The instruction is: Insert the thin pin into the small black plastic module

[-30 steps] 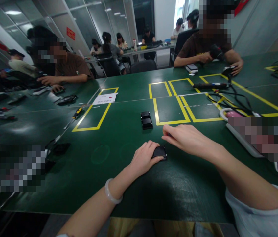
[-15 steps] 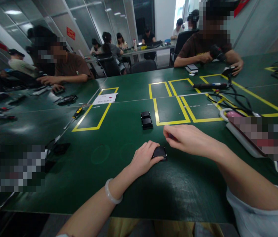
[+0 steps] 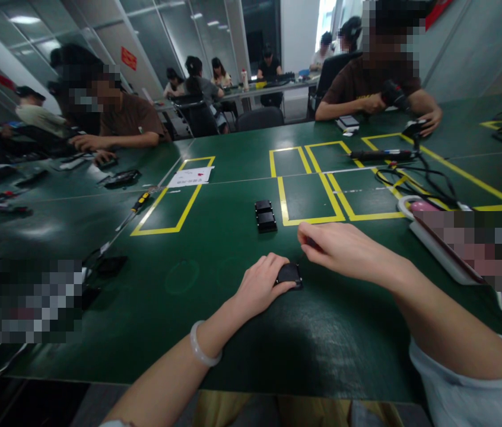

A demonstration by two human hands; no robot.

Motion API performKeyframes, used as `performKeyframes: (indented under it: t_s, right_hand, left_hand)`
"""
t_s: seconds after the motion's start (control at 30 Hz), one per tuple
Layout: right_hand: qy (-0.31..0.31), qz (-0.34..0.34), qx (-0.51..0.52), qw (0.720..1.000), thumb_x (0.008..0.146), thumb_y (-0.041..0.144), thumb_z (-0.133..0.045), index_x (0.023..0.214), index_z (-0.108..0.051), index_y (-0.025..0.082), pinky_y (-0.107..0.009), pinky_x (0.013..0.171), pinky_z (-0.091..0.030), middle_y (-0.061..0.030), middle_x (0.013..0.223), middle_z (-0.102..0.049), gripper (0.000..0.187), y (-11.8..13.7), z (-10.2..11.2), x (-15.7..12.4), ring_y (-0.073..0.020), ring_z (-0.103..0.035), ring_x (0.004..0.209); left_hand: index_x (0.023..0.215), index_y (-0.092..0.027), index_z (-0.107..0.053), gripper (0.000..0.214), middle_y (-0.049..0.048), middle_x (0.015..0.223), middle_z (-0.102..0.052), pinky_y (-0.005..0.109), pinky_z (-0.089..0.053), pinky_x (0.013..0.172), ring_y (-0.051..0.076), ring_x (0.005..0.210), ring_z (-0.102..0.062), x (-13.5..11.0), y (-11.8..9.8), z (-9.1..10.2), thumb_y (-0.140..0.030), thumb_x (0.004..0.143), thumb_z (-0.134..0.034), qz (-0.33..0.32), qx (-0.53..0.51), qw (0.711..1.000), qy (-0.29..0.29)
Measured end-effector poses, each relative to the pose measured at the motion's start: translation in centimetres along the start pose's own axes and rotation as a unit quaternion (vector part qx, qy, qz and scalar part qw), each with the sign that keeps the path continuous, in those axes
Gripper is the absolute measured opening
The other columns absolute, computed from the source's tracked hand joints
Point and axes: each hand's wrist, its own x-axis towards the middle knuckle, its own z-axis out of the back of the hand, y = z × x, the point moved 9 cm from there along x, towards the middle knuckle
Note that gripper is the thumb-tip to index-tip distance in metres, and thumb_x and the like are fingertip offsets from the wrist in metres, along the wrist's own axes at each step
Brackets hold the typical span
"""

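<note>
Your left hand [image 3: 257,286] pinching a square black part [image 3: 290,274] below frame centre, your right hand [image 3: 337,244] curled nearby, its hold impossible to tell, similar black pieces [image 3: 266,222] mid-frame.

In from the near edge of the green desk [image 3: 157,332], the left hand [image 3: 260,286] holds a flat black piece [image 3: 289,274] against the surface. The right hand [image 3: 340,244], fingers curled, is just beside it; whether it grips anything is unclear. Toward the far edge, two black pieces [image 3: 266,218] lie end to end near yellow tape [image 3: 313,222].
</note>
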Motion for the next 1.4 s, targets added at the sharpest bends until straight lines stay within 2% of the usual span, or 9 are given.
performKeyframes:
  t_s: [0.23, 0.4, 0.47, 0.7, 0.83, 0.9, 1.13, 1.27, 1.4]
  right_hand:
    - [0.007, -0.008, -0.046, 0.999, 0.091, 0.026, -0.041, 0.089, -0.048, 0.021, -0.026, 0.052, -0.022, -0.0007, 0.072, -0.06, 0.009, 0.0, -0.3, 0.2, -0.0144, -0.053, 0.062]
    - [-0.019, -0.048, -0.141, 0.989, 0.095, 0.038, -0.037, 0.091, -0.052, 0.019, -0.028, 0.049, -0.017, -0.0028, 0.063, -0.061, 0.025, 0.0, -0.4, 0.5, -0.0185, -0.057, 0.057]
    - [-0.019, -0.041, -0.14, 0.989, 0.096, 0.038, -0.035, 0.091, -0.052, 0.02, -0.028, 0.049, -0.017, -0.0022, 0.062, -0.06, 0.026, 0.3, -0.6, 0.5, -0.0183, -0.056, 0.056]
    - [-0.017, 0.018, -0.041, 0.999, 0.091, 0.022, -0.042, 0.094, -0.048, 0.02, -0.025, 0.054, -0.027, -0.0009, 0.079, -0.063, 0.007, 1.3, -0.1, -0.1, -0.0136, -0.057, 0.065]
    - [-0.02, -0.018, -0.094, 0.995, 0.094, 0.036, -0.04, 0.094, -0.049, 0.02, -0.027, 0.051, -0.021, -0.0013, 0.069, -0.062, 0.019, 0.7, -0.4, 0.2, -0.0168, -0.056, 0.06]
    - [-0.013, -0.029, -0.109, 0.994, 0.095, 0.033, -0.038, 0.093, -0.049, 0.02, -0.028, 0.05, -0.02, -0.0016, 0.069, -0.062, 0.017, 0.4, -0.7, 0.4, -0.0173, -0.056, 0.059]
    - [-0.012, 0.026, -0.019, 0.999, 0.091, 0.023, -0.042, 0.094, -0.046, 0.02, -0.025, 0.055, -0.027, -0.0016, 0.083, -0.063, 0.005, 1.5, -0.5, 0.0, -0.0149, -0.058, 0.071]
    - [-0.021, -0.019, -0.077, 0.997, 0.095, 0.038, -0.038, 0.092, -0.048, 0.02, -0.027, 0.051, -0.021, -0.0009, 0.069, -0.061, 0.02, 0.8, -0.6, 0.3, -0.0171, -0.056, 0.061]
    - [-0.02, -0.009, -0.068, 0.997, 0.096, 0.03, -0.035, 0.094, -0.048, 0.021, -0.027, 0.051, -0.022, -0.0012, 0.073, -0.063, 0.016, 0.6, -1.0, 0.5, -0.0165, -0.057, 0.063]
  left_hand:
    - [0.11, -0.023, -0.049, 0.034, 0.0032, 0.106, -0.055, 0.034, -0.046, 0.08, 0.022, 0.097, -0.053, 0.0, 0.0, -0.1, -0.05, 0.09, -0.052, -0.002, 0.003, 1.0, 0.0]
    - [0.112, -0.023, -0.049, 0.036, 0.0031, 0.105, -0.055, 0.034, -0.046, 0.08, 0.022, 0.096, -0.053, 0.1, 0.0, 0.0, -0.051, 0.091, -0.05, -0.004, 0.006, 1.0, 0.002]
    - [0.111, -0.022, -0.049, 0.036, 0.0033, 0.106, -0.055, 0.034, -0.046, 0.08, 0.022, 0.096, -0.053, 0.1, -0.1, 0.0, -0.051, 0.091, -0.05, -0.006, 0.006, 1.0, 0.002]
    - [0.111, -0.022, -0.049, 0.035, 0.0028, 0.106, -0.055, 0.034, -0.046, 0.081, 0.021, 0.096, -0.053, 0.1, 0.0, -0.1, -0.051, 0.09, -0.051, -0.005, -0.001, 1.0, 0.0]
    - [0.112, -0.022, -0.05, 0.035, 0.0031, 0.105, -0.055, 0.034, -0.046, 0.08, 0.021, 0.095, -0.053, 0.0, 0.0, 0.0, -0.051, 0.091, -0.05, -0.002, 0.004, 1.0, -0.001]
    - [0.111, -0.022, -0.05, 0.035, 0.0032, 0.104, -0.055, 0.034, -0.046, 0.08, 0.021, 0.095, -0.053, 0.0, 0.0, 0.0, -0.051, 0.091, -0.05, -0.002, 0.003, 1.0, -0.001]
    - [0.111, -0.022, -0.05, 0.035, 0.0036, 0.105, -0.055, 0.034, -0.046, 0.081, 0.021, 0.097, -0.053, 0.0, 0.0, 0.0, -0.051, 0.09, -0.051, -0.005, -0.003, 1.0, -0.001]
    - [0.113, -0.022, -0.049, 0.037, 0.0035, 0.106, -0.055, 0.034, -0.046, 0.08, 0.022, 0.096, -0.054, 0.0, 0.1, 0.0, -0.051, 0.09, -0.051, -0.005, 0.001, 1.0, -0.003]
    - [0.111, -0.022, -0.05, 0.035, 0.0035, 0.105, -0.055, 0.034, -0.046, 0.08, 0.022, 0.096, -0.054, 0.0, 0.1, 0.1, -0.051, 0.09, -0.051, -0.006, 0.0, 1.0, 0.0]
